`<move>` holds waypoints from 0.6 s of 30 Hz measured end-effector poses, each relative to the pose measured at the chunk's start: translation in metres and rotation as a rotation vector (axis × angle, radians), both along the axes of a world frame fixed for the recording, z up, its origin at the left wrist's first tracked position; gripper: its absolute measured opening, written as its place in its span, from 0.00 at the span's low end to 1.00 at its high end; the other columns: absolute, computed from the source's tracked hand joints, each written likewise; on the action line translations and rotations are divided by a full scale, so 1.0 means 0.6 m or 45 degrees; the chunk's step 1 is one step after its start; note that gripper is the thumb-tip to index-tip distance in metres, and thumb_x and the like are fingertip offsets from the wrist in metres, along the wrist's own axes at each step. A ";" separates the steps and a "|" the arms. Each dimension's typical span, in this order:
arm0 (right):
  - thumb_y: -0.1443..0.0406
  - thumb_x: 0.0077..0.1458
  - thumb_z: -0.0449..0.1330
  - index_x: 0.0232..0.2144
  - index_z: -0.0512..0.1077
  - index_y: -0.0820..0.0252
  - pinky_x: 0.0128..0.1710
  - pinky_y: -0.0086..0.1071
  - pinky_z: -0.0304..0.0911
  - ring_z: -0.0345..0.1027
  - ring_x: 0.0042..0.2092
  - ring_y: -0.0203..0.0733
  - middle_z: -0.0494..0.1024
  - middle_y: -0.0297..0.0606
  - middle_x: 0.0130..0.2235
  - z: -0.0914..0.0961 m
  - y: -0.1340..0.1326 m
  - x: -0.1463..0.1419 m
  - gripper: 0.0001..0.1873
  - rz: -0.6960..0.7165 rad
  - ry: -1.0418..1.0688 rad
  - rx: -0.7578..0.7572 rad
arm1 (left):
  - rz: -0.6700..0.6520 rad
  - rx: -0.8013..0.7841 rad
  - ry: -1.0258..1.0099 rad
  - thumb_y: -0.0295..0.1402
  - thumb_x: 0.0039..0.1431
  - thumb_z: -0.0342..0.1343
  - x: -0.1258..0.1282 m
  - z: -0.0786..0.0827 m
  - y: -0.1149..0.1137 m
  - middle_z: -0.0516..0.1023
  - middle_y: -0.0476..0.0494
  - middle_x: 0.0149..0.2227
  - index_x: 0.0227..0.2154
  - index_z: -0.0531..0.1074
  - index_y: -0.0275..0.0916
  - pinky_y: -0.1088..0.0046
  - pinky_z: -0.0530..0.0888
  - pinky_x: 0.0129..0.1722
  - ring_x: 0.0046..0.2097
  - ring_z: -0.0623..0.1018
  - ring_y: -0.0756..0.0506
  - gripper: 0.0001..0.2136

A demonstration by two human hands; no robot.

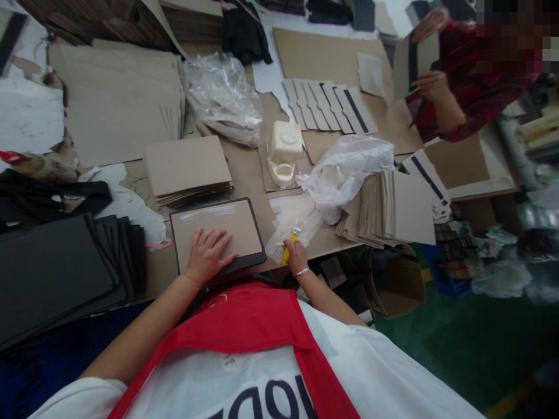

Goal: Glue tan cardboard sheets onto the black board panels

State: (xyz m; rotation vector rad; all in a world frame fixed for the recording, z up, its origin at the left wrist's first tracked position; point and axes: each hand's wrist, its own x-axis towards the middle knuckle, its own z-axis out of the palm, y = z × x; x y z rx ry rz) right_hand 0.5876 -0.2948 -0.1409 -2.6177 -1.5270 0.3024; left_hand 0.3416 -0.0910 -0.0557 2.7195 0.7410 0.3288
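Note:
My left hand (209, 254) lies with fingers spread on a tan cardboard panel (238, 224) that has a black border. White streaks (207, 213) run along the panel's far side. Just right of it, my right hand (295, 255) is closed around the yellow handle of a paintbrush (295, 231), its pale bristles pointing away from me. Thin whitish sheets (286, 212) lie under and around the brush. Beyond them stands a cream plastic container (286, 145) with a round opening at its near end.
A stack of tan boards (187, 169) sits behind the panel, and black panels (52, 273) are piled at left. Crumpled clear plastic (349, 166) and leaning boards (410, 203) are at right. Across the table, a co-worker's hands (432, 87) hold a board with a black strip.

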 end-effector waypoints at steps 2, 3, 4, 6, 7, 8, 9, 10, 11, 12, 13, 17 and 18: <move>0.69 0.58 0.50 0.42 0.71 0.61 0.37 0.31 0.56 0.60 0.36 0.42 0.68 0.41 0.31 0.002 0.004 0.002 0.13 -0.021 0.030 0.021 | -0.009 0.004 0.002 0.47 0.54 0.54 -0.001 -0.001 0.002 0.71 0.39 0.52 0.49 0.71 0.44 0.49 0.53 0.60 0.54 0.67 0.38 0.21; 0.68 0.58 0.50 0.42 0.72 0.62 0.37 0.31 0.56 0.60 0.36 0.42 0.68 0.41 0.30 0.004 0.006 0.003 0.13 -0.034 0.049 0.038 | -0.016 -0.001 0.000 0.47 0.54 0.53 -0.002 -0.001 0.003 0.71 0.39 0.52 0.49 0.71 0.43 0.49 0.52 0.60 0.54 0.67 0.38 0.22; 0.68 0.59 0.50 0.42 0.72 0.62 0.37 0.30 0.56 0.60 0.36 0.41 0.68 0.41 0.30 0.007 0.007 0.004 0.13 -0.053 0.064 0.057 | -0.023 -0.008 0.000 0.47 0.54 0.53 -0.002 0.000 0.004 0.71 0.39 0.52 0.49 0.70 0.43 0.49 0.52 0.60 0.54 0.67 0.38 0.22; 0.66 0.59 0.49 0.42 0.71 0.62 0.37 0.30 0.57 0.61 0.35 0.41 0.68 0.40 0.31 0.013 0.011 0.004 0.13 -0.110 0.073 0.102 | -0.039 -0.023 0.002 0.46 0.55 0.53 -0.002 0.006 0.006 0.71 0.39 0.52 0.49 0.70 0.42 0.49 0.52 0.60 0.54 0.68 0.38 0.21; 0.66 0.60 0.49 0.42 0.71 0.62 0.37 0.31 0.57 0.61 0.36 0.41 0.69 0.40 0.31 0.015 0.012 0.003 0.13 -0.137 0.065 0.122 | -0.046 -0.031 0.007 0.46 0.55 0.53 -0.001 0.009 0.007 0.71 0.39 0.52 0.49 0.70 0.42 0.49 0.52 0.60 0.54 0.68 0.38 0.21; 0.65 0.60 0.50 0.43 0.71 0.63 0.38 0.31 0.58 0.61 0.36 0.41 0.69 0.41 0.32 0.016 0.014 0.001 0.13 -0.156 0.050 0.139 | -0.051 -0.038 0.013 0.46 0.55 0.53 -0.001 0.012 0.007 0.71 0.39 0.52 0.49 0.70 0.42 0.49 0.53 0.60 0.54 0.68 0.38 0.21; 0.65 0.59 0.50 0.44 0.70 0.63 0.38 0.32 0.58 0.61 0.37 0.42 0.69 0.42 0.33 0.017 0.016 -0.002 0.14 -0.167 0.027 0.149 | -0.054 -0.044 0.021 0.46 0.55 0.52 0.000 0.016 0.008 0.71 0.38 0.52 0.49 0.70 0.42 0.49 0.53 0.60 0.54 0.68 0.38 0.21; 0.65 0.59 0.51 0.45 0.70 0.63 0.39 0.32 0.58 0.61 0.38 0.43 0.70 0.43 0.34 0.016 0.018 -0.005 0.14 -0.163 0.003 0.148 | -0.055 -0.049 0.029 0.46 0.55 0.52 0.000 0.018 0.009 0.71 0.38 0.52 0.49 0.71 0.42 0.49 0.53 0.60 0.54 0.68 0.38 0.21; 0.65 0.58 0.51 0.45 0.69 0.64 0.39 0.33 0.58 0.61 0.39 0.44 0.70 0.44 0.34 0.014 0.020 -0.008 0.14 -0.150 -0.019 0.136 | -0.058 -0.052 0.036 0.46 0.55 0.52 0.001 0.021 0.009 0.71 0.38 0.52 0.48 0.71 0.42 0.49 0.54 0.60 0.53 0.68 0.38 0.21; 0.65 0.58 0.51 0.45 0.70 0.64 0.39 0.33 0.58 0.60 0.39 0.44 0.70 0.44 0.34 0.011 0.022 -0.010 0.14 -0.136 -0.039 0.117 | -0.063 -0.054 0.041 0.46 0.55 0.52 0.001 0.022 0.010 0.71 0.38 0.52 0.48 0.71 0.42 0.49 0.54 0.59 0.53 0.68 0.38 0.21; 0.67 0.58 0.51 0.45 0.70 0.64 0.39 0.33 0.58 0.60 0.38 0.44 0.70 0.44 0.34 0.007 0.023 -0.012 0.14 -0.121 -0.053 0.095 | -0.068 -0.055 0.044 0.46 0.55 0.52 0.001 0.023 0.010 0.71 0.38 0.52 0.48 0.71 0.42 0.49 0.54 0.59 0.53 0.68 0.37 0.21; 0.71 0.57 0.49 0.43 0.71 0.64 0.37 0.33 0.56 0.59 0.36 0.43 0.68 0.42 0.31 -0.010 0.026 -0.009 0.14 -0.091 -0.072 0.082 | -0.082 -0.064 0.053 0.45 0.55 0.53 0.000 0.021 0.012 0.71 0.37 0.52 0.49 0.70 0.41 0.48 0.53 0.60 0.54 0.67 0.37 0.21; 0.71 0.57 0.49 0.42 0.71 0.64 0.37 0.32 0.56 0.59 0.35 0.42 0.68 0.42 0.30 -0.015 0.026 -0.007 0.14 -0.089 -0.073 0.103 | -0.082 -0.064 0.057 0.45 0.55 0.53 0.000 0.021 0.012 0.71 0.37 0.52 0.49 0.70 0.41 0.48 0.53 0.60 0.54 0.67 0.37 0.21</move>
